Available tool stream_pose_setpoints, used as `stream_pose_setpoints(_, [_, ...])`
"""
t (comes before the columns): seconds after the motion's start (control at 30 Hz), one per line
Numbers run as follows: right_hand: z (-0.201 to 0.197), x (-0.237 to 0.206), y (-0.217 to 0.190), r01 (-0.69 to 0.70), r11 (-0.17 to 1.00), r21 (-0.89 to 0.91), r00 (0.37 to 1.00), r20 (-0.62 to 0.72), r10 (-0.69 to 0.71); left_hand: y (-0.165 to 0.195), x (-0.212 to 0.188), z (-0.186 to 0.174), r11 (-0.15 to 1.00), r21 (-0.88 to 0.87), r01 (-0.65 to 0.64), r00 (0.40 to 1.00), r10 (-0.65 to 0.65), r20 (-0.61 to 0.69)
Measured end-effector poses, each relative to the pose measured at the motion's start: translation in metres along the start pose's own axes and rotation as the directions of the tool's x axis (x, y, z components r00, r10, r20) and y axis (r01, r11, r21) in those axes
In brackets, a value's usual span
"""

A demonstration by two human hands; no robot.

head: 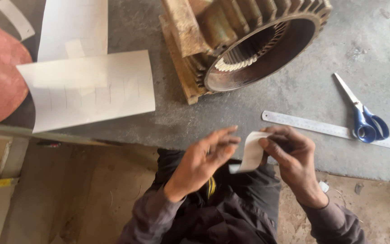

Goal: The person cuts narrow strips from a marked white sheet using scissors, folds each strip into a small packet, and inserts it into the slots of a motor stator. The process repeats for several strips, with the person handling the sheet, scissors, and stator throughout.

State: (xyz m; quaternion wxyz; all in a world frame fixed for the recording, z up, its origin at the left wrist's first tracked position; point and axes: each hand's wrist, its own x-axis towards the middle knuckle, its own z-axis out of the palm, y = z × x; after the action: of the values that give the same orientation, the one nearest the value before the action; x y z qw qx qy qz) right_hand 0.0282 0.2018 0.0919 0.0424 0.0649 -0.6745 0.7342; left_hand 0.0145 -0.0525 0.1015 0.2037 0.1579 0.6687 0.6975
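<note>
At the edge of a grey workbench [294, 97], I hold a small white paper strip [252, 151] between both hands. My right hand [292, 156] is clamped on its upper end, thumb pressed against the curled paper. My left hand [206, 158] has its fingers spread and loose, their tips touching the strip's lower end. A steel ruler [321, 128] lies just beyond my right hand, blue-handled scissors [362, 115] resting across it. A rusty motor housing [244, 40] stands farther back, large white sheets [89, 88] to its left.
</note>
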Motion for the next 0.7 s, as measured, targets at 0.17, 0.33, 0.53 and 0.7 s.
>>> stream_pose_setpoints(0.17, [0.011,-0.012,0.012,0.139,0.937,-0.320,0.988,-0.021,-0.154,0.009,0.013,0.013,0.993,-0.056,-0.104,0.991,0.098,-0.095])
stream_pose_setpoints(0.33, [0.012,-0.018,0.010,0.132,0.937,-0.322,0.987,-0.044,-0.154,0.019,0.009,0.018,0.995,0.008,-0.096,0.981,0.096,-0.167])
stream_pose_setpoints(0.53, [0.017,-0.016,0.011,0.223,0.896,-0.383,0.970,-0.008,-0.244,0.026,0.002,0.025,0.969,0.201,-0.144,0.951,0.191,-0.242])
stream_pose_setpoints(0.7, [0.021,-0.017,0.009,0.230,0.903,-0.362,0.971,0.020,-0.239,0.025,0.001,0.022,0.973,0.209,-0.097,0.967,0.142,-0.210])
